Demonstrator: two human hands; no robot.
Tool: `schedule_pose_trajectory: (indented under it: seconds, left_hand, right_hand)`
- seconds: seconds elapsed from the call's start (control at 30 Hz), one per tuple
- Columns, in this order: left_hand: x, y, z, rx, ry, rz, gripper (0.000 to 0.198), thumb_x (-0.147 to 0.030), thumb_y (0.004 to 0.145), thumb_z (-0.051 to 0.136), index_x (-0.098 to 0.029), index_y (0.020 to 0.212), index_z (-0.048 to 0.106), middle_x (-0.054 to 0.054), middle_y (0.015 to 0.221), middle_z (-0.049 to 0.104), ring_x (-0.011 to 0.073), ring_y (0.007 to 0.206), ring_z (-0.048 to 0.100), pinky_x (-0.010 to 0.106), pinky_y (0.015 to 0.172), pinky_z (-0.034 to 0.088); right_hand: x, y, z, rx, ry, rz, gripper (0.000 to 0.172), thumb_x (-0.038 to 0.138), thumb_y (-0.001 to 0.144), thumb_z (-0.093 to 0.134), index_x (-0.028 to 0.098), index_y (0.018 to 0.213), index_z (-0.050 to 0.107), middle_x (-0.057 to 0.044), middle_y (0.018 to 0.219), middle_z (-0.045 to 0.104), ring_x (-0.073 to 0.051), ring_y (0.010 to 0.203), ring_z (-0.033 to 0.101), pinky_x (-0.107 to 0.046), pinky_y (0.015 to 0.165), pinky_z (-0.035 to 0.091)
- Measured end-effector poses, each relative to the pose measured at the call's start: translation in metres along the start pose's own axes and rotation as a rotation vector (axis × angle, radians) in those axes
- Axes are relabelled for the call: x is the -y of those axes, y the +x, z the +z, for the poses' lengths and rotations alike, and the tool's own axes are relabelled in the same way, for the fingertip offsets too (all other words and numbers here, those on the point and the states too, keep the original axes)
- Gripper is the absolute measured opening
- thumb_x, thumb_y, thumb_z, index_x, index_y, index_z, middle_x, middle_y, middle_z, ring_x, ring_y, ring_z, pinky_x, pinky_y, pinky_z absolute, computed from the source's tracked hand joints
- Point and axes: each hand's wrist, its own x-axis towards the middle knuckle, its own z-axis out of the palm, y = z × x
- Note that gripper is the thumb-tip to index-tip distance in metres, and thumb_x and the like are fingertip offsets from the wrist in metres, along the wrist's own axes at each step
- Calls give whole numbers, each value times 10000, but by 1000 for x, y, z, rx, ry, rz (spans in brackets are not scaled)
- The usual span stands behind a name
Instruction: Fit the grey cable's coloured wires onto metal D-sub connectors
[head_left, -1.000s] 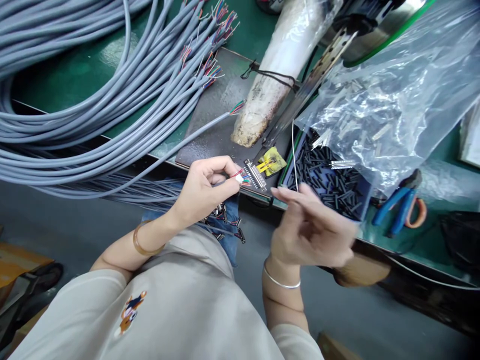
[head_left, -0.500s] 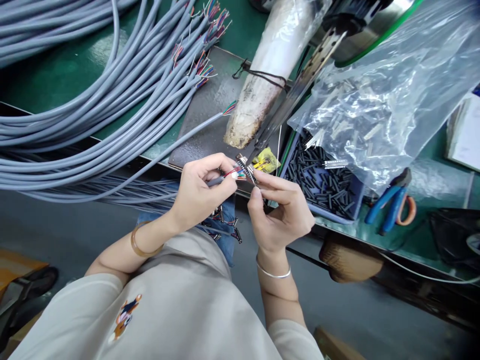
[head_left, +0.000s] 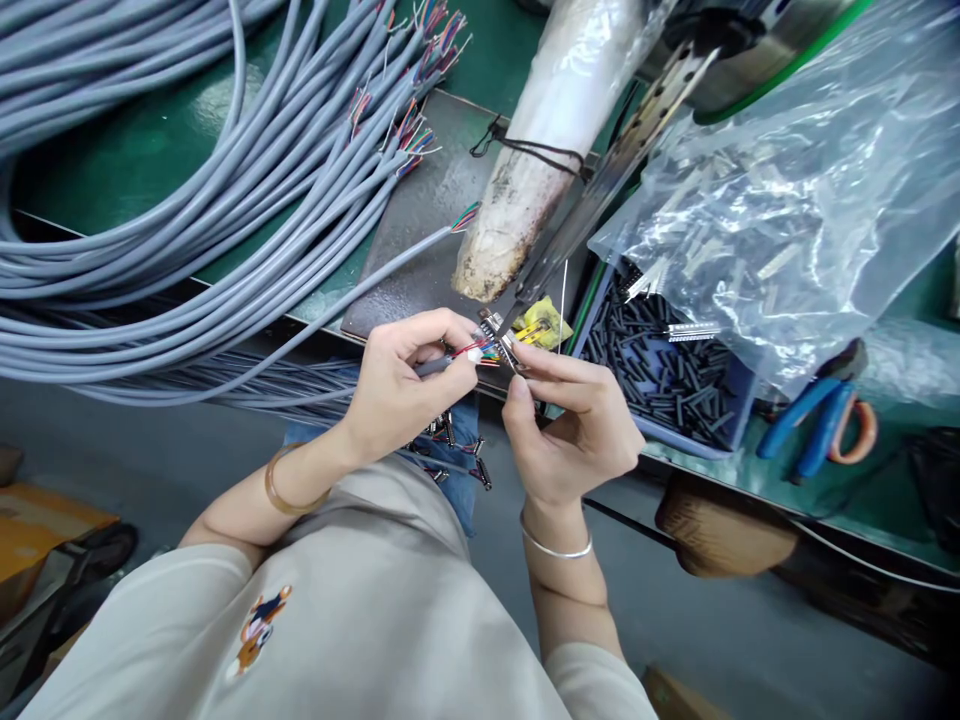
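A D-sub connector is sitting between my hands, above the front edge of the dark plate, towards that plate's right corner. My left hand is pinching a grey cable by its end, thumb and forefinger together on it, and its coloured wires are reaching the connector's pins. My right hand's thumb and forefinger are standing close at the connector's near end; I cannot tell whether they are gripping anything. The dark shaft of a soldering iron is slanting down to the connector from the far side, and a yellow pad is lying just beyond it.

Behind, a plastic-wrapped roll is pointing its scorched end over the plate. Right of the plate, a blue tray of black tubing pieces is standing along the worktop's front edge, with a clear plastic bag overlapping its far right corner. Blue-and-orange pliers are lying right of the tray. To the left, a bundle of grey cables is sweeping over the front edge.
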Motion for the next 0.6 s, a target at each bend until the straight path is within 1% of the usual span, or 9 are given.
schedule_pose_trajectory:
  seconds: [0.23, 0.33, 0.4, 0.47, 0.6]
  left_hand:
    - [-2, 0, 0, -2, 49, 6, 116, -136, 758, 664, -146, 656, 610, 26, 775, 676, 62, 581, 489, 182, 501, 375]
    - [-3, 0, -1, -3, 39, 19, 104, -128, 757, 662, -142, 664, 617, 26, 783, 677, 54, 568, 477, 180, 488, 357]
    - [-4, 1, -2, -4, 38, 22, 98, -127, 752, 657, -143, 664, 618, 26, 782, 680, 58, 581, 494, 176, 498, 369]
    - [-4, 1, -3, 7, 40, 2, 101, -127, 747, 649, -144, 655, 610, 26, 768, 681, 67, 601, 517, 175, 520, 394]
    - [-3, 1, -5, 35, 40, -61, 106, -121, 734, 645, -143, 640, 603, 26, 750, 682, 68, 591, 525, 179, 530, 410]
  right_hand:
    - [0, 4, -2, 12, -91, -60, 168, 83, 824, 741, 220, 871, 656, -31, 1021, 813, -185, 860, 789, -317, 744, 651]
    - [3, 7, -2, 10, -117, -79, 185, 71, 815, 754, 222, 872, 662, -26, 1020, 814, -174, 853, 786, -303, 747, 655]
    - [5, 7, -1, 10, -133, -82, 206, 57, 805, 766, 220, 884, 667, -28, 1025, 813, -165, 855, 784, -287, 756, 657]
    - [6, 6, -1, 13, -158, -106, 214, 55, 799, 775, 214, 886, 662, -34, 1029, 814, -160, 862, 785, -267, 755, 658]
    - [4, 0, -2, 22, -215, -208, 202, 68, 808, 769, 208, 872, 638, -37, 1039, 816, -158, 858, 790, -245, 731, 655]
